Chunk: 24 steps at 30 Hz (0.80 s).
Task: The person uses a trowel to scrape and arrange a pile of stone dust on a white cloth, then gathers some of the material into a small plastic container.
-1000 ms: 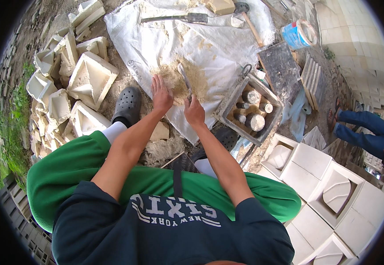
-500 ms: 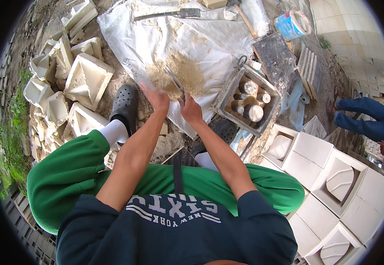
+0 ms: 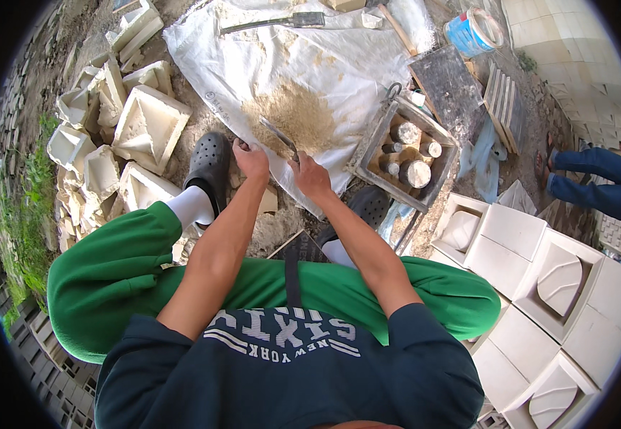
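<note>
My right hand (image 3: 312, 176) grips a narrow trowel (image 3: 280, 134), whose metal blade points up and left over a heap of sandy powder (image 3: 292, 114). The powder lies on a white woven sheet (image 3: 214, 53). My left hand (image 3: 252, 160) is beside the sheet's left edge, just right of my dark clog (image 3: 208, 168). Its fingers are curled closed, and whatever they might hold is hidden. Right of the sheet stands a box-shaped mould (image 3: 425, 161) with several round, pale-topped cores inside.
Pale cast blocks and broken pieces (image 3: 152, 127) are piled at left. Finished white blocks (image 3: 514, 239) stand at lower right. A long-handled tool (image 3: 275, 23) lies on the sheet's far side. Farther right are a dark board (image 3: 448, 86), a blue-white bucket (image 3: 473, 32) and another person's legs (image 3: 589, 175).
My left hand has drawn back slightly from the sheet's edge, its outstretched fingers now curled. My right hand keeps its grip on the trowel and has hardly moved.
</note>
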Each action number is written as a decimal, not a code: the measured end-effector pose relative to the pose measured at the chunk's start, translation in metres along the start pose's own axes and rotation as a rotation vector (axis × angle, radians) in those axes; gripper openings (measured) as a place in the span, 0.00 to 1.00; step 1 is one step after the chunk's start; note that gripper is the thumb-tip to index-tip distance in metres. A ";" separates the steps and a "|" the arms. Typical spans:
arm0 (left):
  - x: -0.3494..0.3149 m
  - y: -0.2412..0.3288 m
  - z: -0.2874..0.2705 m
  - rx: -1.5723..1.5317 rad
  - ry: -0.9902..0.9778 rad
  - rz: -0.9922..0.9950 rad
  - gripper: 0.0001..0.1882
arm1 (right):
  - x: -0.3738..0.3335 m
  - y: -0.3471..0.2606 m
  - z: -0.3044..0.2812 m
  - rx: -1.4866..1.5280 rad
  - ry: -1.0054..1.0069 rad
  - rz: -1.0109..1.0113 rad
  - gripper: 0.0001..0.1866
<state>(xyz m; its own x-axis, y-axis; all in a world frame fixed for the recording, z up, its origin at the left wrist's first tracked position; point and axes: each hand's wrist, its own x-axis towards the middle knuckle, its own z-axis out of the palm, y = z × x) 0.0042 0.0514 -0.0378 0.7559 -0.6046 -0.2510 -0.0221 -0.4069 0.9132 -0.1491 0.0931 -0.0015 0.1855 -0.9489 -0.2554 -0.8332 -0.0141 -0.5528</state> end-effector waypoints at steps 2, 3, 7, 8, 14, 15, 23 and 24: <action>-0.011 0.005 -0.003 0.133 -0.084 -0.089 0.22 | -0.003 0.004 -0.001 0.063 0.080 -0.046 0.22; -0.015 0.009 -0.005 0.134 -0.085 -0.089 0.22 | -0.004 0.005 -0.002 -0.020 -0.013 0.000 0.22; -0.023 0.015 -0.011 0.194 -0.118 -0.065 0.21 | -0.004 0.003 -0.004 -0.035 -0.024 0.026 0.23; -0.022 0.015 -0.012 0.260 -0.136 -0.076 0.20 | -0.004 0.005 -0.003 -0.035 -0.024 0.019 0.23; -0.029 0.016 -0.012 0.266 -0.115 -0.061 0.20 | 0.009 0.016 -0.019 -0.062 0.034 0.011 0.24; -0.028 0.016 -0.011 0.257 -0.119 -0.071 0.20 | 0.010 0.021 -0.016 -0.064 0.035 0.002 0.24; -0.021 0.006 -0.010 0.220 -0.090 -0.053 0.25 | 0.029 0.027 -0.021 -0.013 0.131 -0.080 0.26; -0.021 0.005 -0.012 0.224 -0.086 -0.053 0.26 | 0.031 0.025 -0.023 -0.060 0.039 0.027 0.26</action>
<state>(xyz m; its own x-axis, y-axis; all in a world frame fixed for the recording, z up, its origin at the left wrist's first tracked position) -0.0043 0.0703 -0.0244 0.7015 -0.6306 -0.3321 -0.1353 -0.5754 0.8066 -0.1758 0.0561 -0.0050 0.1429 -0.9608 -0.2376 -0.8678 -0.0061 -0.4969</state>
